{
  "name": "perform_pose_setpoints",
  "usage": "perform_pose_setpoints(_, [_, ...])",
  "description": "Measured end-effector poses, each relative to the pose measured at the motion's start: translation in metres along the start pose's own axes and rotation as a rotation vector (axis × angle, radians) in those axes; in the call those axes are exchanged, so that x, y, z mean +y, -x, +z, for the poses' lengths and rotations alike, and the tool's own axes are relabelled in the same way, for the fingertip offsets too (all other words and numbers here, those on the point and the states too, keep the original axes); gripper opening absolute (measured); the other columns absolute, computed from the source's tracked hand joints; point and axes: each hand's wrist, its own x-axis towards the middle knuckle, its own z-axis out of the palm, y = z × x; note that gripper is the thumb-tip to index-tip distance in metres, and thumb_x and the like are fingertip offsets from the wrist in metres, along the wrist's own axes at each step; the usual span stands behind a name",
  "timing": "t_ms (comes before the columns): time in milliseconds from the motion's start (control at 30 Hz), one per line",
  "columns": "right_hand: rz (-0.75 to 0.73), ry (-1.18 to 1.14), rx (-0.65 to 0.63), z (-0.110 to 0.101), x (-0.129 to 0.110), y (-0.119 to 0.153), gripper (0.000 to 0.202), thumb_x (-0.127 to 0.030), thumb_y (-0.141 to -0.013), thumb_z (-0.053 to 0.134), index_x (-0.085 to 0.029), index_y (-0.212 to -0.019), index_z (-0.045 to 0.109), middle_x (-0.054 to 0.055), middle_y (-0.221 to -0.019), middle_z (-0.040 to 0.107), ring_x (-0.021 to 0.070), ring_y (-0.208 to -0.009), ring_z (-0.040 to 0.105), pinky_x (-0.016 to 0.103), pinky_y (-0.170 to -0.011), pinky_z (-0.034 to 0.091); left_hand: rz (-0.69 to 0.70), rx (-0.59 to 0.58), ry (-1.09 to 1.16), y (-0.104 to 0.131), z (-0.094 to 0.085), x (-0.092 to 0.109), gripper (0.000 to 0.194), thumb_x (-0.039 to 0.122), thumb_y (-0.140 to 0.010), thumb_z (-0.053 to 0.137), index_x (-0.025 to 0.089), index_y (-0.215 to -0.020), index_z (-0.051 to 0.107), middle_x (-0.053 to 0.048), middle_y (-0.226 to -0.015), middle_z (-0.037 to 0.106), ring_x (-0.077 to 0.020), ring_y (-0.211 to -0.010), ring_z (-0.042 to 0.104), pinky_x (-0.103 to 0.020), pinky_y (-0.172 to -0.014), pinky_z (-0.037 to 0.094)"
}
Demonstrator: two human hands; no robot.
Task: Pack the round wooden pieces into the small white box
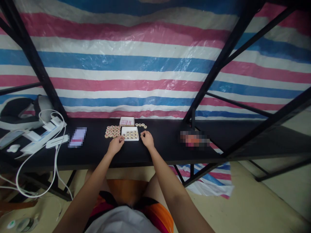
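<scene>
Sitting at a long black table (155, 152), the person has both hands forward at a small white box (130, 133). The left hand (116, 144) rests curled at the box's near left corner; whether its fingers pinch anything cannot be told. The right hand (147, 139) lies just right of the box, fingers bent, seemingly closed on a small round piece, too small to confirm. The box holds round wooden discs in rows. More discs (112, 131) lie loose beyond the left hand; a few more (141, 125) sit beyond the right hand. The box's lid (126, 121) lies beyond the box. Far left of the hands: white power strips and cables (46, 132). A black frame post (213, 77) rises to the right, clear of the hands.
</scene>
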Motion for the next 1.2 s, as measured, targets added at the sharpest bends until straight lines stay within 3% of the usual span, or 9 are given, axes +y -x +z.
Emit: perform_pose_setpoints(1200, [0.012, 0.009, -0.01, -0.0024, -0.0018, 0.0008, 0.01, -0.018, -0.078, 0.051, -0.021, -0.081, 0.06, 0.003, -0.09, 0.06, 0.016, -0.087, 0.054, 0.025, -0.075, 0.039, 0.012, 0.009, -0.003, 0.0008, 0.0, 0.0001, 0.021, 0.026, -0.081, 0.049, 0.021, -0.093, 0.065, -0.001, -0.078, 0.068, -0.0149, -0.072, 0.06, -0.022, -0.063, 0.036])
